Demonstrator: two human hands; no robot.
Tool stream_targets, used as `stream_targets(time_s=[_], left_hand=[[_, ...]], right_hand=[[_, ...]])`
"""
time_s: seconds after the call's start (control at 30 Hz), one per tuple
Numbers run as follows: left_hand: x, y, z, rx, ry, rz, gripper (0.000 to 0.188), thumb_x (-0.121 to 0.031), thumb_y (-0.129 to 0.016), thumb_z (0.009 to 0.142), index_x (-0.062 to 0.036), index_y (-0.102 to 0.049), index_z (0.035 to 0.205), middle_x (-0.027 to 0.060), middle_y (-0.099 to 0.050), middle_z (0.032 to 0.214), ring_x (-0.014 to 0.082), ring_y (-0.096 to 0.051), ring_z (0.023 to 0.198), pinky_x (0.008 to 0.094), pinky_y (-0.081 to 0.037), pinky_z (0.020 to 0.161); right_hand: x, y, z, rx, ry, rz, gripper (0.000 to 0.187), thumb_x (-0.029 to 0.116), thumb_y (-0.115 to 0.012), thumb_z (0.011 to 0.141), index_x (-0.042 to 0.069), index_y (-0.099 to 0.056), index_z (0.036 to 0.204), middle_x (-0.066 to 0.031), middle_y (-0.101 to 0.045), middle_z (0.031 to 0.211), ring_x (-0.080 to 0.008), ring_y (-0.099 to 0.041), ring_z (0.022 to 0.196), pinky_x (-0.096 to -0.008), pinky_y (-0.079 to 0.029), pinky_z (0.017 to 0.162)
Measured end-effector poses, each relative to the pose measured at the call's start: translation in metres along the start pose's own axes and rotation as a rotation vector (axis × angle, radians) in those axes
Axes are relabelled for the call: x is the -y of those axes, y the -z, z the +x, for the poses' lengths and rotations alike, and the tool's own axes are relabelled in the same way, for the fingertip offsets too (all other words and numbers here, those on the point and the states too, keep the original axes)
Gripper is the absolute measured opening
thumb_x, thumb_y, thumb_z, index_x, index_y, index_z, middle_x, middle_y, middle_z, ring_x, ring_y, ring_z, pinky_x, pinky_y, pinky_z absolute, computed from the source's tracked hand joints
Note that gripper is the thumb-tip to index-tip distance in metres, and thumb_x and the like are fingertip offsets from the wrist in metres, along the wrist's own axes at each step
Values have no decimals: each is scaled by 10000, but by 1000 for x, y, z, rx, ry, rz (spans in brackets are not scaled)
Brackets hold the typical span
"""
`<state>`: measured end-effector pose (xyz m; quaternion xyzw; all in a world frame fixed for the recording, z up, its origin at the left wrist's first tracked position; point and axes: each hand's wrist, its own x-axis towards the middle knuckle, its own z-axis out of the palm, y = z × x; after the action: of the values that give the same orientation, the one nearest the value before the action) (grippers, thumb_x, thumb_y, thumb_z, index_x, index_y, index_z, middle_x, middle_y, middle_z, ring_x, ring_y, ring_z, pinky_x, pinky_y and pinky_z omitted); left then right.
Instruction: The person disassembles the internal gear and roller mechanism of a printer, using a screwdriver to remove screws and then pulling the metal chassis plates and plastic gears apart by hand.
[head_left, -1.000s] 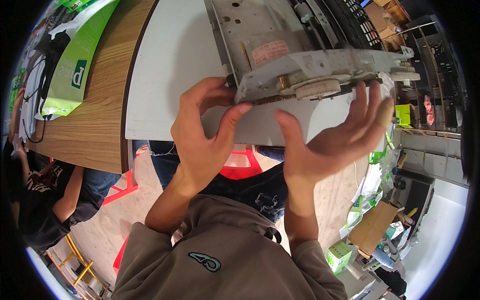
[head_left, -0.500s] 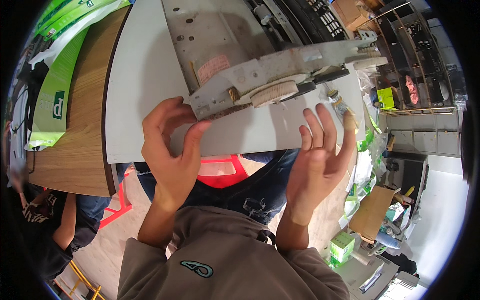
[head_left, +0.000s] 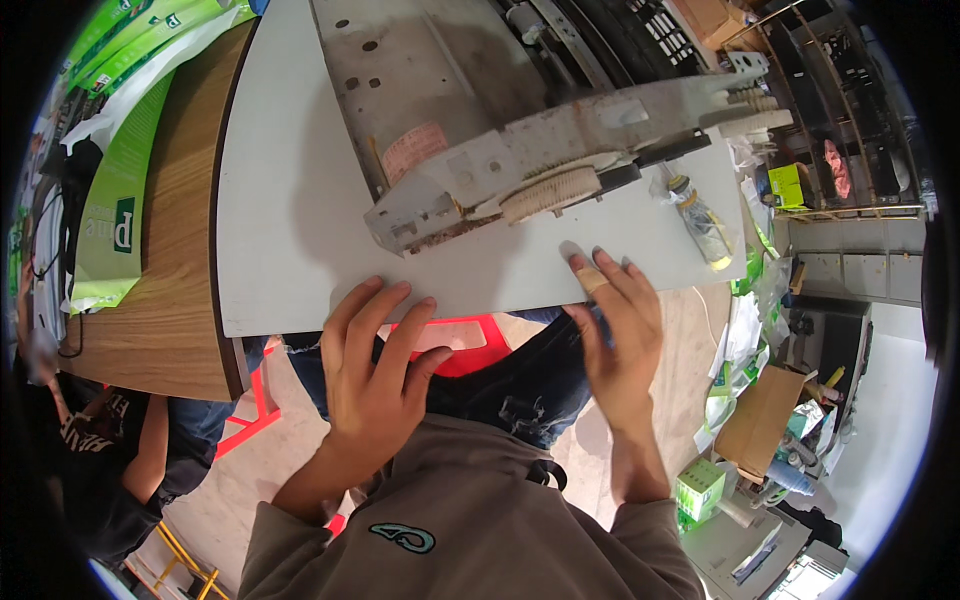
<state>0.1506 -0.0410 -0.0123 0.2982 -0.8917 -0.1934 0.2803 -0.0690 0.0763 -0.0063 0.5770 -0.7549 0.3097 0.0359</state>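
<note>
A large grey metal machine frame (head_left: pixel 480 160), perhaps part of a printer, rests on the white table (head_left: pixel 270 240) in front of me. White toothed gears (head_left: pixel 552 194) sit along its near side, and a pinkish label (head_left: pixel 413 150) is stuck inside it. My left hand (head_left: pixel 378 365) is open with fingers spread, its tips at the table's near edge and apart from the frame. My right hand (head_left: pixel 620 325) is open too, its fingertips resting at the same edge further right. A small clear bottle with a yellowish end (head_left: pixel 703 222) lies on the table beyond my right hand.
At the left, a wooden table (head_left: pixel 190 200) bears green-and-white packages (head_left: pixel 115 215). Another person (head_left: pixel 110 450) sits at the lower left. A red stool (head_left: pixel 470 345) shows under the table edge. On the right stand a metal rack (head_left: pixel 850 110), an open cardboard box (head_left: pixel 757 420) and a green carton (head_left: pixel 698 490).
My left hand has let go of the frame's near corner and drawn back to the table edge. My right hand has lowered from the air to the edge. The view has shifted slightly.
</note>
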Motion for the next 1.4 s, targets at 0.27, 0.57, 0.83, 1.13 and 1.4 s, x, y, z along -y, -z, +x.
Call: stream_targets(time_s=[0.27, 0.57, 0.83, 1.13, 1.4], left_hand=[[24, 30, 18, 18, 10, -78, 391, 47, -745, 738, -20, -681, 1118, 128, -633, 1160, 334, -597, 1107, 402, -488, 933], [2, 7, 16, 47, -34, -194, 363, 1, -712, 807, -11, -656, 1165, 148, -631, 1177, 359, -582, 1168, 425, -459, 983], [-13, -6, 24, 69, -81, -176, 365, -21, -678, 836, 15, -630, 1196, 160, -630, 1209, 359, -569, 1206, 441, -446, 1005], [-15, -14, 25, 67, -71, -214, 421, -18, -644, 831, 30, -600, 1247, 176, -604, 1293, 365, -542, 1259, 458, -415, 1050], [-29, -15, 17, 149, -78, -367, 540, -126, -747, 803, -16, -573, 1303, 160, -618, 1262, 330, -590, 1168, 448, -473, 970]], right_hand=[[-32, 11, -16, -102, -124, 423, 536, -64, -756, 794, -46, -554, 1291, -156, -745, 1014, -241, -705, 988, -427, -479, 1000], [-7, 10, -13, 125, 17, -101, 709, 311, -622, 930, -98, -357, 1445, -293, -479, 1430, -431, -465, 1342, -512, -329, 1136], [-24, 31, -6, 258, -6, -165, 767, 408, -620, 884, -90, -402, 1424, -215, -499, 1444, -406, -455, 1354, -522, -351, 1119], [-19, 26, -14, 116, -60, -17, 742, 269, -693, 844, -85, -402, 1426, -226, -527, 1409, -447, -498, 1285, -531, -362, 1100], [38, 13, -52, -99, -243, 677, 684, 49, -621, 941, -61, -226, 1489, -235, -666, 1177, -331, -623, 1169, -460, -452, 1037]])
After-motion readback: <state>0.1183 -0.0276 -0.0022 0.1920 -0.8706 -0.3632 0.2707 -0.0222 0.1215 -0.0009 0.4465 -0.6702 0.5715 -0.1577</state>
